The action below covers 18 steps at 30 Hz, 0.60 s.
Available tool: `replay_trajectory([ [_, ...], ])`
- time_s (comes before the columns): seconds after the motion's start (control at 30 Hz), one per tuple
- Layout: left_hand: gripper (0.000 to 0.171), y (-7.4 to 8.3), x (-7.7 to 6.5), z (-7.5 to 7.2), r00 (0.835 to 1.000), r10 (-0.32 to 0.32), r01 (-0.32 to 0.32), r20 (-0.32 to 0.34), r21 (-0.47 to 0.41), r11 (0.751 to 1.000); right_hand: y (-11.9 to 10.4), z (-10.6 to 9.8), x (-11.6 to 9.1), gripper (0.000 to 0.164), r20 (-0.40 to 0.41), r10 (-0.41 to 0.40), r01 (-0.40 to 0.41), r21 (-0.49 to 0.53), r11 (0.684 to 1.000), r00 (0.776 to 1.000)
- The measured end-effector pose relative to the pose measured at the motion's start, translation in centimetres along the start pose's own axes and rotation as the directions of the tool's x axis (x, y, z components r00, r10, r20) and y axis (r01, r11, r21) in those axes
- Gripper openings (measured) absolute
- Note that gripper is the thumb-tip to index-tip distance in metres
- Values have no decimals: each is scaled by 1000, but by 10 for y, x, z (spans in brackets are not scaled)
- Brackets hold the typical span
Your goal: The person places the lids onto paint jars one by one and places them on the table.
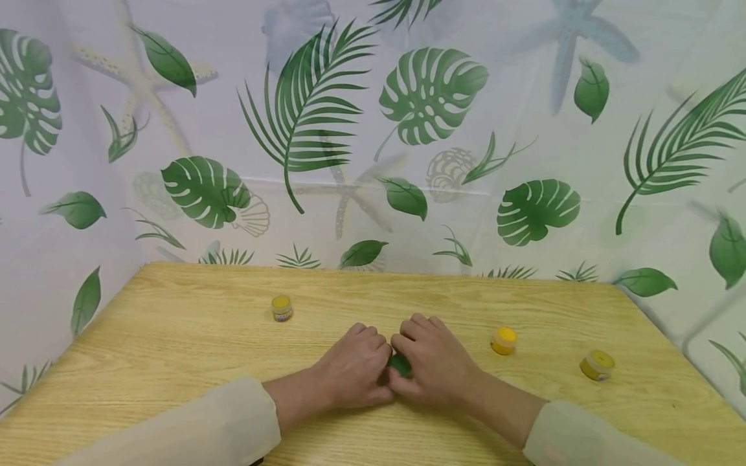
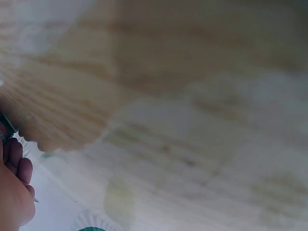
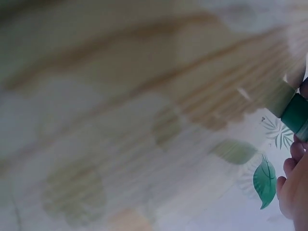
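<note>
Close together over the front middle of the wooden table, both hands meet around a small green jar (image 1: 399, 364). My left hand (image 1: 355, 366) grips it from the left with curled fingers, thumb toward me. From the other side my right hand (image 1: 437, 359) holds it, fingers bent over the top and thumb low. Most of the jar is hidden behind the fingers. In the right wrist view its green side (image 3: 294, 113) shows at the right edge, beside the fingers. Only a dark sliver of it appears at the left edge of the left wrist view.
A small jar with a dull yellow lid (image 1: 282, 308) stands at the back left of the table (image 1: 192, 323). Right of the hands are a bright orange-yellow jar (image 1: 504, 340) and a darker yellow jar (image 1: 597, 365). A leaf-print cloth (image 1: 350, 129) hangs behind the table.
</note>
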<state>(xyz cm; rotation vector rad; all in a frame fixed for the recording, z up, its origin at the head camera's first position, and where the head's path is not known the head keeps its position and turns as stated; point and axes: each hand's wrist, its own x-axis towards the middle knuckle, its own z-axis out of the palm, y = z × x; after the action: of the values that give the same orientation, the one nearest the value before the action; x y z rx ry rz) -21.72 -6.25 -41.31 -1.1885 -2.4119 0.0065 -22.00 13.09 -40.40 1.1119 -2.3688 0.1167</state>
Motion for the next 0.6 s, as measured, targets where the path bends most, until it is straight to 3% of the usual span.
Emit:
replay_trajectory([
  [0.2, 30, -1, 0, 0, 1000, -2, 2, -21, 19, 1000, 2, -1, 0, 14, 5, 32, -32, -32, 999, 999],
  [0.43, 28, -1, -1, -1, 1000, 1, -1, -9, 16, 1000, 5, 2, -2, 17, 59, 23, -14, -154, 988, 998],
  [0.6, 26, -1, 0, -2, 1000, 6, -6, 8, 14, 1000, 8, 6, -3, 19, 68, 25, -16, -121, 993, 997],
])
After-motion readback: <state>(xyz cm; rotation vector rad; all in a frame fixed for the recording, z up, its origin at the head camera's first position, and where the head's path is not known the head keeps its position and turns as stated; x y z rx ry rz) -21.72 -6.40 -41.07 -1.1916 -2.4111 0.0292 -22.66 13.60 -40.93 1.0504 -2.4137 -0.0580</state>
